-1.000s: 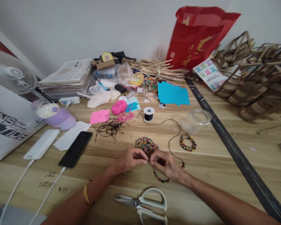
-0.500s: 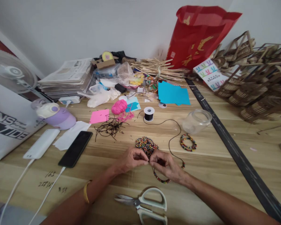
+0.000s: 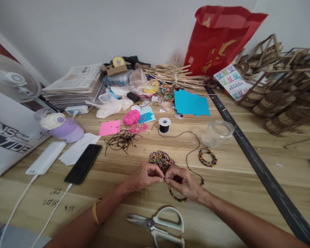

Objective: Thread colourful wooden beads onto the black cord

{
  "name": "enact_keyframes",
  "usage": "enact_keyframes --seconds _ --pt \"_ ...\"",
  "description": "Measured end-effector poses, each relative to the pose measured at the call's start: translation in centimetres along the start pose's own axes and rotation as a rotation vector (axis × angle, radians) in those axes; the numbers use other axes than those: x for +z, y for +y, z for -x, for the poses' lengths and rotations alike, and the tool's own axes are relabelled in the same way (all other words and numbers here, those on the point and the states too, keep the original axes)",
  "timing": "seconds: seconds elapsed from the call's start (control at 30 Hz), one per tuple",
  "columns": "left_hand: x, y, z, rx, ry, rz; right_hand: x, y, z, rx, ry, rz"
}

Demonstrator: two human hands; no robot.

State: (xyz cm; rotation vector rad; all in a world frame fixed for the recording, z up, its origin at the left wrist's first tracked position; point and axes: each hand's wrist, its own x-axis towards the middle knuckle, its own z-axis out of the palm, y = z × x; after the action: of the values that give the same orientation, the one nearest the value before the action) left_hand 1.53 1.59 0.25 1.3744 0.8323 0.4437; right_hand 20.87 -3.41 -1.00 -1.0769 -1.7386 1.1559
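My left hand (image 3: 147, 176) and my right hand (image 3: 184, 182) meet fingertip to fingertip just in front of a heap of multicoloured beads (image 3: 161, 158). Thumb and forefinger of each are pinched together. Between them a dark bit of cord shows at the right fingertips; what the left pinches is too small to make out. A string of beads (image 3: 177, 197) on black cord hangs in a curve below my right hand. The black cord (image 3: 187, 156) runs from beyond that hand back to a white spool (image 3: 164, 125). Nearer me lie scissors (image 3: 155, 222) with pale handles, blades apart.
A bead bracelet coil (image 3: 208, 157) and a clear glass jar (image 3: 217, 133) stand to the right. Left are cut black cords (image 3: 122, 139), a phone (image 3: 83, 164), a power bank (image 3: 45, 158) and a purple bottle (image 3: 64, 128). Wooden baskets (image 3: 281, 100) crowd the far right.
Almost nothing differs. Both hands stay pinched together in the same place, with only a tiny shift at the fingertips.
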Motion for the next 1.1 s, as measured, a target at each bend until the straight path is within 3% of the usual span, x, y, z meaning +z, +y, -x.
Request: enact_keyframes --seconds 1.1 --pt "-0.04 -0.44 -0.03 0.026 -0.011 0.013 0.06 0.08 -0.08 0.004 -0.007 -0.017"
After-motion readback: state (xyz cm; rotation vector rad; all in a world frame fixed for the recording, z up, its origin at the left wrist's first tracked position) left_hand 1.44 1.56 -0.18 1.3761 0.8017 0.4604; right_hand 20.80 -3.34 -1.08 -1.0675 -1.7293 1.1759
